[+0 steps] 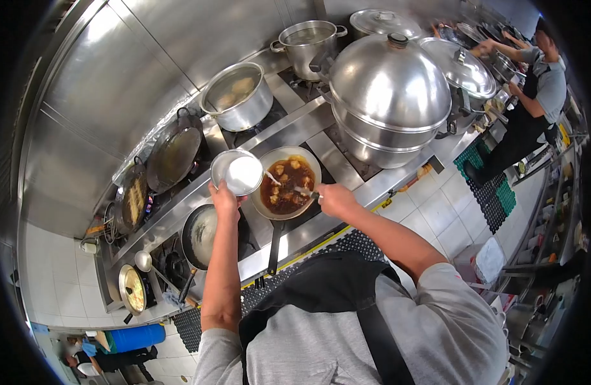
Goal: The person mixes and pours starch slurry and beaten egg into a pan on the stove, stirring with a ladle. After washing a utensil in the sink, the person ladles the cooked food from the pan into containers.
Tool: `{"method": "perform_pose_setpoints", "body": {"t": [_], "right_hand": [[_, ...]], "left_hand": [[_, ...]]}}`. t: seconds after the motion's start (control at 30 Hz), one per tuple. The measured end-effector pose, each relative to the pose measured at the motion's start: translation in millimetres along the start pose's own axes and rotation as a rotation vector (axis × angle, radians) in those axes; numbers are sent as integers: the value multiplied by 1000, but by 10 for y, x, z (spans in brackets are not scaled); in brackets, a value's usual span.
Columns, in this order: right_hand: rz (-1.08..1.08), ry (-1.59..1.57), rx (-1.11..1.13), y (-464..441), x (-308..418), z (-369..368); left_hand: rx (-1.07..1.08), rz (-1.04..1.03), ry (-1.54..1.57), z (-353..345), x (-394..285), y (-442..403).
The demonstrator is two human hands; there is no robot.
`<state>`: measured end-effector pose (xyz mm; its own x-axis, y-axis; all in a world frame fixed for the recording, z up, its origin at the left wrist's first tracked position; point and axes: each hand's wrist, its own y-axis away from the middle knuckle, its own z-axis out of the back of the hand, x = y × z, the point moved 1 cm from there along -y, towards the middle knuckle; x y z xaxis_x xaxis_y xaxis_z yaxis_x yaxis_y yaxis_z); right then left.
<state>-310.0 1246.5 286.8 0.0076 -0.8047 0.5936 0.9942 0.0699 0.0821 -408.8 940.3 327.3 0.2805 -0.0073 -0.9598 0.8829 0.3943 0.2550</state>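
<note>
A metal bowl (243,174) with white liquid is tilted in my left hand (225,200), my fingers closed on its near rim. A thin white stream runs from its right edge into the frying pan (261,209) beside it. Brown sauce with lighter chunks (287,186) fills the pan, whose black handle (275,247) points toward me, untouched. My right hand (337,200) is closed around the dark handle of a utensil (305,191) over the pan's right side; its tip reaches into the sauce.
A large domed steamer (390,90) stands right of the pan. Behind are an open pot (237,99) and a taller pot (308,48). Left are woks (175,157) and a black pan (202,237). A person (542,90) works at the far right, another (109,360) at lower left.
</note>
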Motion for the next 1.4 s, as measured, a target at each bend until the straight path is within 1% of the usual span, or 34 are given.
{"method": "perform_pose_setpoints", "body": {"t": [0.03,0.13,0.23,0.33,0.43,0.53,0.63,0.73,0.83,0.93,1.03,1.13,1.17,1.27,1.33,1.4], "right_hand": [[12,43,77,38,40,29],[75,75,95,152,15,243],[-44,122,72,42,-108,293],[-19,59,-25,-57,-104,31],[51,51,43,17,-36,-57],[44,118,98,140,-48,200],[-36,107,16,52,-138,212],[-21,10,-42,-22,-62,8],[32,41,70,65,24,54],[10,88,104,130,-31,292],[-42,85,18,-4,-103,224],[4,41,-7,-34,0,-27],[37,47,32,2,8,-76],[61,83,98,156,63,159],[32,105,40,46,-108,167],[24,96,-5,-38,-206,24]], "left_hand": [[0,0,-11,-3,-1,0],[26,-8,7,-31,14,13],[19,-21,-16,-82,34,25],[61,-6,-37,-115,27,80],[60,-10,-59,-152,12,131],[86,-20,-46,-107,25,149],[68,-44,-53,-65,50,169],[121,-45,-25,15,64,204],[43,-3,-46,72,87,240],[37,28,-5,160,117,291],[-27,146,134,161,119,374],[54,257,265,192,103,420],[55,248,268,204,97,433],[47,234,275,221,-22,547],[30,237,266,270,-84,589],[37,188,268,306,-107,614]]}}
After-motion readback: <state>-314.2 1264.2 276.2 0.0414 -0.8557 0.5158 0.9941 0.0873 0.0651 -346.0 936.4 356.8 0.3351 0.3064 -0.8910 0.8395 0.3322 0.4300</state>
